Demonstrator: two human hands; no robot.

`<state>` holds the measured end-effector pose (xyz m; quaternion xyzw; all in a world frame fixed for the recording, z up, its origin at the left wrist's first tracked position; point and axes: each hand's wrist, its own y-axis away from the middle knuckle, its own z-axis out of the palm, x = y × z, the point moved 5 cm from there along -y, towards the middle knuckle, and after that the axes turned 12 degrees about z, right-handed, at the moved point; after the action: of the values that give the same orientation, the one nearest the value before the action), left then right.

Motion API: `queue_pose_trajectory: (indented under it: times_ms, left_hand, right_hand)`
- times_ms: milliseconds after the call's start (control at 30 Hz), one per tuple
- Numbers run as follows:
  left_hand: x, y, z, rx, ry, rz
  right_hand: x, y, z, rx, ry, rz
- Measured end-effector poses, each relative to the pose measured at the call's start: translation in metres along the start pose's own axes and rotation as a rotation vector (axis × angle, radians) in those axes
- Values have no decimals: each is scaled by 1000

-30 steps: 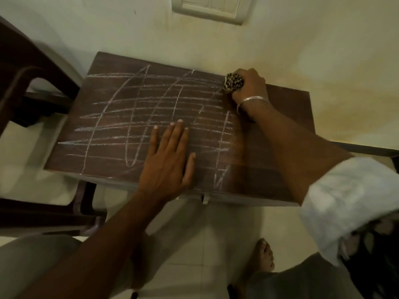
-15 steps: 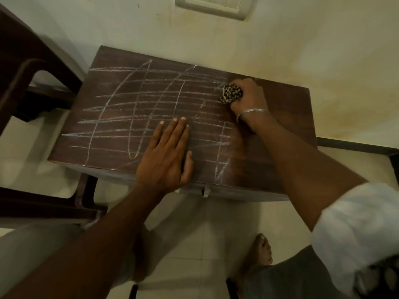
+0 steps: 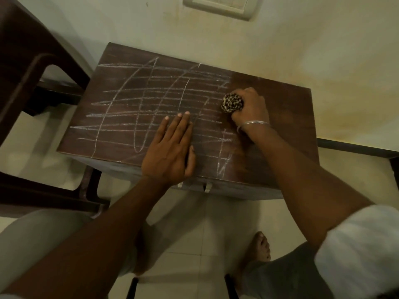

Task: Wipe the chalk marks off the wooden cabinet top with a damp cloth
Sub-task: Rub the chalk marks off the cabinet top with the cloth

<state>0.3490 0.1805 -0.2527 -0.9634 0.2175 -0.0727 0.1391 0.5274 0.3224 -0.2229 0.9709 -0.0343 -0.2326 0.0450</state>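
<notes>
Right hand [image 3: 250,108] fisted around mostly hidden cloth [image 3: 232,102]; left hand [image 3: 170,152] flat, splayed.

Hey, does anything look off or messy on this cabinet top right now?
Only the chalk marks: white scribbles crisscross the left and middle of the cabinet top. The strip by the right hand, which grips the cloth, looks clean. Nothing looks spilled or damaged.
</notes>
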Motion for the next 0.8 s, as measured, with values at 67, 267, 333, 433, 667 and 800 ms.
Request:
queue_pose_trajectory:
  times_ms: [67,267,333,433,667,800]
  left_hand:
    - [1,0,0,3,0,8]
    - [0,0,-1,2,-6,-6]
    - [0,0,0,-9,-9,-8]
    - [1,0,-1,-8,-17,-5]
    - [0,0,-2,-14,-19,-1]
    - [0,0,-3,-18,-15,-3]
  right_hand:
    - [1,15,2,-4,-12,-2]
    - [14,63,8,11,3,-74]
    - [12,53,6,0,32,-61]
    - [2,35,2,-8,46,-3]
    - [8,87,12,-19,21,-39]
    - [13,116,16,-25,37,-91]
